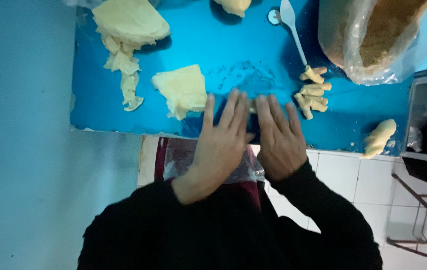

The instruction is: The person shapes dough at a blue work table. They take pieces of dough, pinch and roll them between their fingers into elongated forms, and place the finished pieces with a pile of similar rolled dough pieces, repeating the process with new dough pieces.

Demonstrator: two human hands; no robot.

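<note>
Both hands lie flat and open, palms down, side by side at the near edge of the blue work surface (233, 45). The left hand (221, 137) and the right hand (278, 137) have fingers extended toward 12 o'clock, gripping nothing. A small piece of pale yellow dough (252, 107) shows only as a sliver in the gap between the two hands; the rest is hidden beneath the palms and fingers. Judged by its look, this dough is soft, light and pliable: it should deform under slight pressure and tear if pulled, so it is best handled under flat palms or lifted from below along its full length, not pinched at one end. At 9 o'clock from the left hand, just beside its fingers, lies a flattened dough slab (182, 90). At 2 o'clock from the right hand sits a cluster of shaped dough sticks (313, 92), apart from the fingers. A white plastic spoon (293, 30) lies at 1 o'clock, near a clear bag of brown crumbs (378, 35). A larger dough mass (128, 25) rests at 11 o'clock, well apart.
</note>
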